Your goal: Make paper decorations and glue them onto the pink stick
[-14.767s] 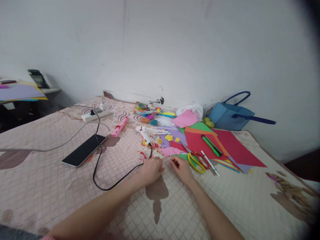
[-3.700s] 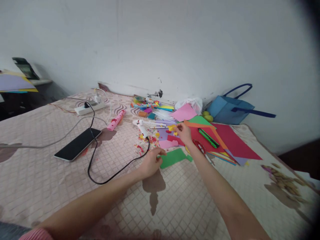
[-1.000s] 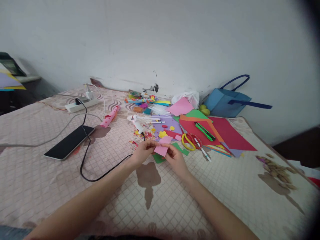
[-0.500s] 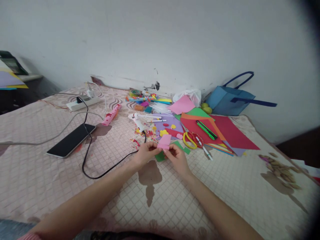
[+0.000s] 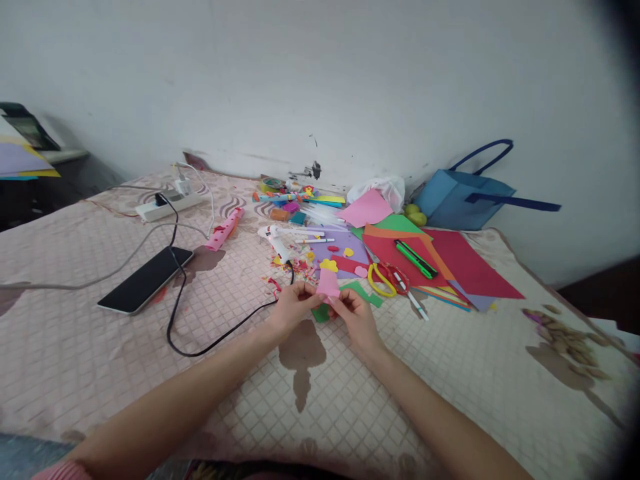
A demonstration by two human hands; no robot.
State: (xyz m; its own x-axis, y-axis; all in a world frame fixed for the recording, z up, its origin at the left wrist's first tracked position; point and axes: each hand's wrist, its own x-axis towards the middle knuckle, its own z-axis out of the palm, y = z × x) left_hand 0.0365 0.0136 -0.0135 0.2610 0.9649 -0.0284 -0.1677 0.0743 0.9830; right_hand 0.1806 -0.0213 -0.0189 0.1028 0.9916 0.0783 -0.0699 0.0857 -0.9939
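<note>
Between my two hands is a small piece of pink paper (image 5: 328,283), held up above the table. My left hand (image 5: 295,308) pinches its lower left edge with thumb and fingers. On the lower right edge, my right hand (image 5: 356,315) is closed on the same piece, fingers curled. Green paper scraps (image 5: 320,313) lie just beneath and behind the hands. Beyond them is a purple sheet (image 5: 340,247) with a yellow flower cut-out (image 5: 329,265) and other small shapes. A white glue gun (image 5: 277,245) rests to the left among paper bits.
Yellow-and-red scissors (image 5: 383,280) and a green utility knife (image 5: 416,259) lie right, by stacked coloured sheets (image 5: 473,263). A black tablet-like device (image 5: 146,280), a looping black cord (image 5: 173,327) and a power strip (image 5: 169,207) are left. A blue bag (image 5: 463,200) stands at the back.
The pink paper has tilted and its upper part now leans more to the left. Both hands keep hold of it, with the right fingers slightly shifted. The view has moved a little.
</note>
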